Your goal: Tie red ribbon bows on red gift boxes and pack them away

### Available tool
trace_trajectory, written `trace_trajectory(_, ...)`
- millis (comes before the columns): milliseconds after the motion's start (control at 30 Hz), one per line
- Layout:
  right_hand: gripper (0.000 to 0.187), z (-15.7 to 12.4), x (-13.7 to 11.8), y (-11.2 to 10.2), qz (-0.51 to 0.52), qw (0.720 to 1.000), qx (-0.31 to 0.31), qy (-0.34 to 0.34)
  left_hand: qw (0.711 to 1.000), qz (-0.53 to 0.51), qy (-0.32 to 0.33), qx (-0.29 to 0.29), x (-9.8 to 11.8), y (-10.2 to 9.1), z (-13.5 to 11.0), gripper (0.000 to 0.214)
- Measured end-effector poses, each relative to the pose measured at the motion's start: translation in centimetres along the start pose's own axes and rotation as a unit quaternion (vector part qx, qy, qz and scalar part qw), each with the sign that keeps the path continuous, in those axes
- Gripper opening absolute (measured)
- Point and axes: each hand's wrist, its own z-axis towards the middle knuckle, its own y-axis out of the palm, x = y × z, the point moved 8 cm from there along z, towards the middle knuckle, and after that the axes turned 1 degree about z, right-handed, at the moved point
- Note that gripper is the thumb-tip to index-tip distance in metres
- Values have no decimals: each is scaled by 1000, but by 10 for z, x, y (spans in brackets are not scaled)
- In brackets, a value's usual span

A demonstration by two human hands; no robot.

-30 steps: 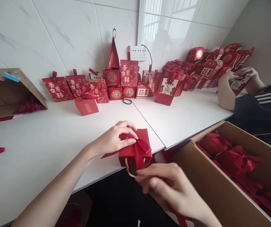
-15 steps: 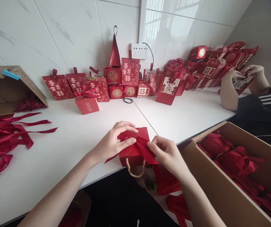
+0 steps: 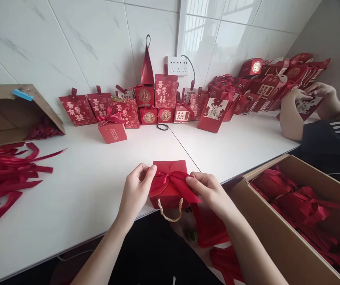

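- Red gift box sat at the near edge of the white table, lower centre of the frame, with a twisted cord handle hanging over the edge.
- Across its top we saw a red ribbon bow, with one tail slanting down to the right.
- Our left hand pinched the left loop of the bow, fingers closed narrow on the ribbon.
- Our right hand pinched the right side of the bow in the same way, thumb and forefinger shut on the ribbon.
- Loose red ribbons lay in a heap at the left edge of the frame, beside an open carton tipped on its side.
- Finished red boxes and bags stood in a row against the tiled wall, upper centre.
- At lower right, an open cardboard box held more ribboned red boxes.
- At upper right, another person's hands held a red bag.
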Motion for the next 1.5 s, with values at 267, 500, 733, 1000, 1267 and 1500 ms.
trace_trajectory(267, 42, 5, 16, -4, 176, 984, 24, -33, 995, -92, -3, 36, -10, 7, -6, 42)
trace_trajectory(500, 46, 7, 26, -3, 248, 968, 40, -1, 994, -103, -9, 36, -13, 9, -6, 42)
trace_trajectory(733, 43, 9, 14, -33, 96, 984, 41, -142, 994, -107, -30, -3, -14, 2, -1, 41)
trace_trajectory(1000, 100, 11, 3, -3, -70, 980, -105, -151, 992, -98, 49, 57, 10, -6, -7, 31)
trace_trajectory(1267, 110, -44, -35, -7, -291, 864, 69, -405, 849, 123, 506, 88, 102, 3, -81, 12)
trace_trajectory(1500, 105, -77, -60, -18, -319, 801, 179, -474, 713, 227, 659, 70, 126, 27, -133, 9)
